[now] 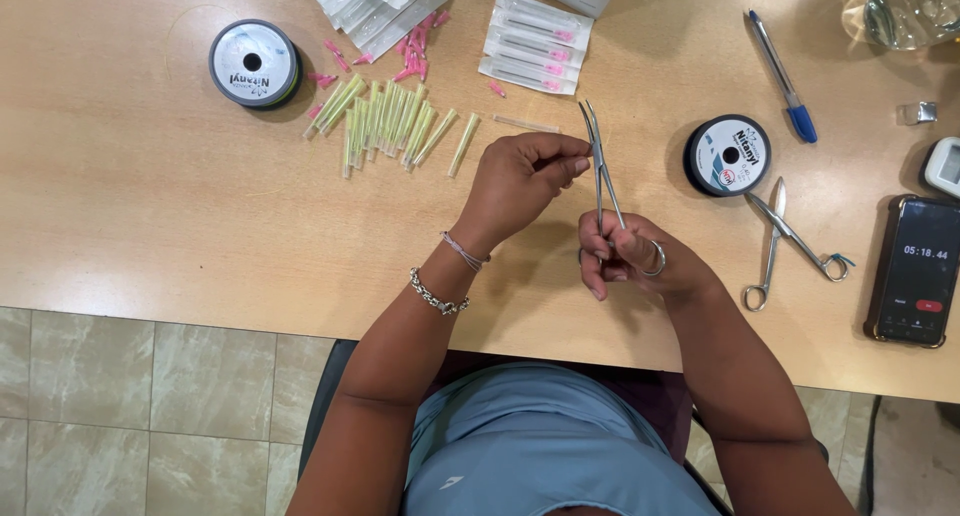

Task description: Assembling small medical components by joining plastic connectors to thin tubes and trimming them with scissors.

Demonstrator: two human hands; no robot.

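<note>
Right hand (628, 256) is closed around the ring handles of a pair of thin metal forceps (600, 161), finger through one ring, tips pointing to 12 o'clock over the table (150, 206). Left hand (520, 181) sits just at 9 o'clock of the forceps shaft, thumb and forefinger pinched together right at the shaft; whatever is between them is too small to make out. Forceps are held up off the wood, near the middle of the frame. At 11 o'clock of the left hand: a loose pile of yellow-green tubes (385, 121), with small pink caps (415, 46) scattered above them. At 12 o'clock: a stack of sealed needle packets (535, 44). A second stack of clear packets (370, 1) lies at the top edge. One black thread spool (254, 64) far out at 10 o'clock, another spool (728, 156) at 2 o'clock of the right hand. Scissors (785, 241) lie flat at 3 o'clock, blades open. Blue pen (780, 76) at 1 o'clock. Phone (915, 271) with a running timer screen at the far 3 o'clock edge. Both wrists bare except for bracelets (440, 296) on the left.
</note>
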